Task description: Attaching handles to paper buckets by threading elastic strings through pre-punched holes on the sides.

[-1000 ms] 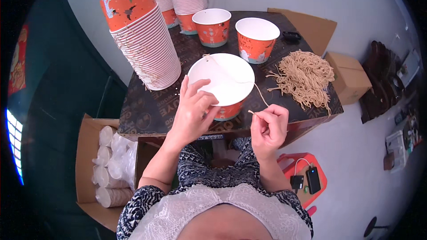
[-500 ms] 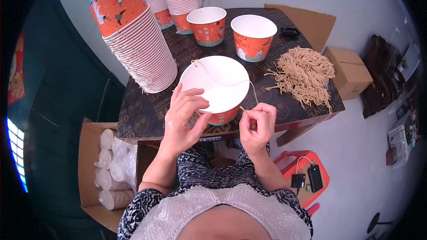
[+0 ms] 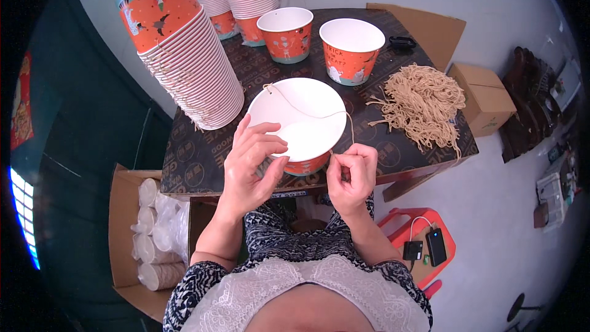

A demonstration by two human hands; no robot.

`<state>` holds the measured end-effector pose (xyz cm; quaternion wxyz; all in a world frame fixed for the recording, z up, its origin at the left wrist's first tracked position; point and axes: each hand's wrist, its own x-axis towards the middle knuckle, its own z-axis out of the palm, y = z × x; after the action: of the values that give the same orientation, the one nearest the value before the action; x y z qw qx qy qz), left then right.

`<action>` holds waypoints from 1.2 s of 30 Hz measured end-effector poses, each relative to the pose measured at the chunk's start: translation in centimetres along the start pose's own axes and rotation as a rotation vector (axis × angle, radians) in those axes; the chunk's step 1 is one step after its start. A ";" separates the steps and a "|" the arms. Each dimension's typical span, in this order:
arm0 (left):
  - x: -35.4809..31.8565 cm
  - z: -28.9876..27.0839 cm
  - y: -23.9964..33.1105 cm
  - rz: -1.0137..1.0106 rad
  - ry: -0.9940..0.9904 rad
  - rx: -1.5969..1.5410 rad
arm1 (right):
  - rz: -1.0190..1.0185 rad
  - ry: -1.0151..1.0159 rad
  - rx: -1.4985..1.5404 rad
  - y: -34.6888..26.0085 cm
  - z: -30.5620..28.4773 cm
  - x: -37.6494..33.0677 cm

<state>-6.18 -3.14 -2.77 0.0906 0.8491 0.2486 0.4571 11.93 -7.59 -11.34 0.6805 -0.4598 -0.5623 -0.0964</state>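
The left hand (image 3: 249, 163) clamps its fingers on the rim of the orange paper bucket with white inside (image 3: 299, 124), steadying it. The right hand (image 3: 350, 172) pinches the thin tan string (image 3: 349, 128) taut, its far end fixed at the opposite rim.

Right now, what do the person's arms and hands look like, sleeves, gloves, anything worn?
Both forearms are bare; the left hand and right hand wear no gloves. Short sleeves in a dark blue-and-white print end near the elbows, under a pale lace-trimmed front. No rings or watch are discernible.

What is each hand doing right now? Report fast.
Left hand: fingers gripping the paper bucket by its rim.
Right hand: fingers pinched shut on the string.
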 end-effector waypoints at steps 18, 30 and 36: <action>5.8 0.8 -0.1 -0.017 -0.527 -0.170 | 0.085 -0.060 0.026 -0.7 -0.2 0.6; 7.3 2.0 -1.1 -0.149 -0.821 -0.224 | 0.093 -0.076 0.028 -0.3 0.1 0.7; 7.4 2.3 -1.7 -0.138 -0.841 -0.201 | 0.084 -0.111 -0.008 -1.0 -0.8 1.7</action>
<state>-1.48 2.24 0.64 0.2962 0.9298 0.2004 0.0866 12.47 -8.08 -9.30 0.6498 -0.4906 -0.5789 -0.0442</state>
